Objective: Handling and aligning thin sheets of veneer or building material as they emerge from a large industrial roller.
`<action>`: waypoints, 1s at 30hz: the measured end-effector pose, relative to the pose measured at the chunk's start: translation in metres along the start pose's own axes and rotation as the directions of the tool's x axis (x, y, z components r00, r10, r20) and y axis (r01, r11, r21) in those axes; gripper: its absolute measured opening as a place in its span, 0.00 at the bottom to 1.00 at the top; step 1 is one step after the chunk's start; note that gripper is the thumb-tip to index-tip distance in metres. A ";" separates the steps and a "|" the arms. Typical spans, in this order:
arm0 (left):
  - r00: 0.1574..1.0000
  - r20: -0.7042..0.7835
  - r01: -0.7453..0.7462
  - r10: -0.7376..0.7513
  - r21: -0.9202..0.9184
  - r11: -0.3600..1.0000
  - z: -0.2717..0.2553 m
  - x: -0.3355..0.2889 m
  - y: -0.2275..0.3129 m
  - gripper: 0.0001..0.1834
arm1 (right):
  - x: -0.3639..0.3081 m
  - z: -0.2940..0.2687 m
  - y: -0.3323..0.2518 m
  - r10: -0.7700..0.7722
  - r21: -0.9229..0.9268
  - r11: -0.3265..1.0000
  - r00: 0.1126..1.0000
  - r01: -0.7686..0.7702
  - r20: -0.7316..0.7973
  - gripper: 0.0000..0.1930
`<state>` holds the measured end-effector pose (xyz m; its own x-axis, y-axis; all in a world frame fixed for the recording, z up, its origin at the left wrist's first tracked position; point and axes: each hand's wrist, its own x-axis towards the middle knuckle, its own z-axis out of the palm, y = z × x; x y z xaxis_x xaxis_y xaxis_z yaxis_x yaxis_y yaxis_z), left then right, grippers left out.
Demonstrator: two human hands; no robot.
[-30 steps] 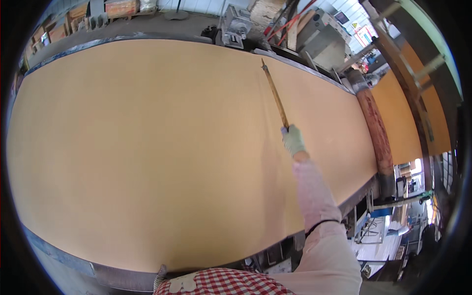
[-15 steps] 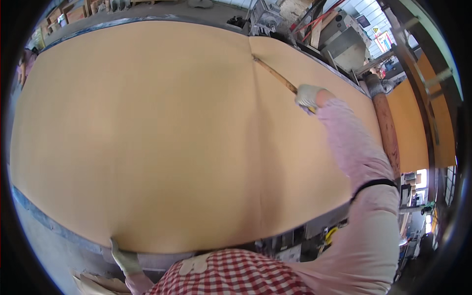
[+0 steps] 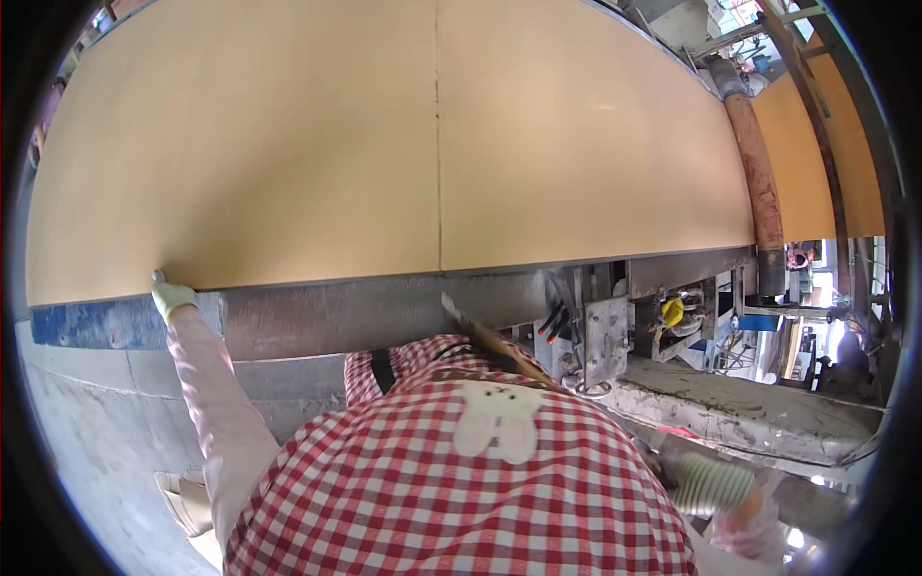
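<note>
A large tan sheet (image 3: pixel 288 144) lies over a long table, and a thin dark cut line (image 3: pixel 439 173) crosses it from far side to near edge. At the sheet's near left edge is my left hand (image 3: pixel 173 296), in a pale glove, with the thumb on top and the other fingers mostly hidden. My right hand (image 3: pixel 711 483), gloved and blurred, is low at my right side beyond the apron, its fingers largely hidden. A long wooden-handled knife (image 3: pixel 490 338) slants back toward that hand, its tip just off the table's near edge.
A brown roller (image 3: pixel 754 173) spans the table's right end, with more orange-tan sheet (image 3: pixel 792 163) beyond. Metal machine parts and a yellow piece (image 3: pixel 671 312) sit below the near edge at right. My red checked apron (image 3: pixel 432 470) fills the lower middle. Folded brown card (image 3: pixel 187 501) lies lower left.
My right hand has drawn the knife from the sheet's far side back past the near edge to my side. A dark line now runs through the sheet. My left hand remains at the near edge.
</note>
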<state>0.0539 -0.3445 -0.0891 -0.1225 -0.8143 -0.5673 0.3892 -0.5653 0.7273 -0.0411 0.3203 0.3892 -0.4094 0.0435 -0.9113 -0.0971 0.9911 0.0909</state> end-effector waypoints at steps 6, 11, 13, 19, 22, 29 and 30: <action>0.592 -0.067 -0.362 0.803 0.868 0.340 0.026 -0.096 0.063 0.23 | -0.017 0.031 0.040 0.095 0.463 0.886 0.966 0.028 -0.239 0.09; 0.837 0.469 -0.077 -0.281 0.610 0.788 0.036 -0.315 -0.066 0.27 | 0.086 0.007 0.054 -0.022 0.648 0.507 0.760 0.569 -0.650 0.09; 0.626 0.356 0.617 -0.694 0.318 0.720 0.050 -0.358 -0.137 0.27 | 0.165 -0.010 0.059 -0.069 0.585 0.416 0.666 0.696 -0.743 0.07; 0.930 0.299 0.134 -0.212 0.262 0.956 0.146 -0.365 -0.102 0.16 | 0.394 -0.055 0.067 0.023 0.258 0.729 0.354 0.634 -0.935 0.10; 0.602 0.749 -0.511 0.276 0.096 0.854 0.187 -0.423 -0.010 0.12 | 0.415 -0.025 -0.002 -0.007 0.137 0.824 0.251 0.550 -0.968 0.15; 0.724 0.490 -0.649 0.485 0.247 0.720 0.161 -0.393 0.037 0.17 | 0.392 -0.015 -0.080 -0.203 -0.017 0.552 0.115 0.833 -0.972 0.10; 0.668 0.434 -0.691 0.605 0.060 0.721 0.142 -0.346 0.029 0.19 | 0.398 -0.015 -0.089 -0.233 0.053 0.414 0.163 0.908 -0.959 0.09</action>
<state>-0.0218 -0.0973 0.1832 -0.2425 -0.9430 0.2281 0.3106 0.1473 0.9391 -0.2094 0.2477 0.0248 -0.9137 -0.3444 0.2156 -0.3638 0.4570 -0.8117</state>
